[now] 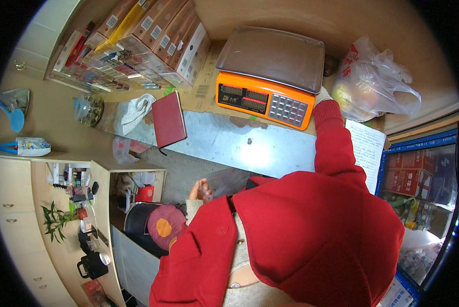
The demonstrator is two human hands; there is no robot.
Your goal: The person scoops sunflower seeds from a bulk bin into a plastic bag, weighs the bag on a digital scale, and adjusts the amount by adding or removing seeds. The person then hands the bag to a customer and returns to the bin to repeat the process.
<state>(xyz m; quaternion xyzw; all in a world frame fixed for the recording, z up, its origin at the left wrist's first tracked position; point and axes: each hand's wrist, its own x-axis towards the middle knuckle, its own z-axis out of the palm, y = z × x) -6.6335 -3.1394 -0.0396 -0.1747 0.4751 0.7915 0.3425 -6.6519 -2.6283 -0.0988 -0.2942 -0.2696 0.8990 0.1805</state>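
My left hand (200,190) is low in front of my body, its fingers curled at the edge of a thin clear plastic bag (229,180), which stretches right towards my coat. My right arm reaches forward in a red sleeve (331,134). Its pale inner cuff (322,95) ends at the right side of an orange electronic price scale (266,100), which hides that hand. The scale's flat metal pan (271,57) carries nothing. Just right of the cuff sits a white plastic carrier bag (367,88) with round, fruit-like things inside.
A dark red notebook (169,119) and a white cloth (138,111) lie left on the metal-topped counter (218,130). Stacked cartons (149,42) stand behind them. Handwritten paper (367,149) lies right, beside a glass-fronted cabinet (417,172). A round cushion (166,226) is near my left elbow.
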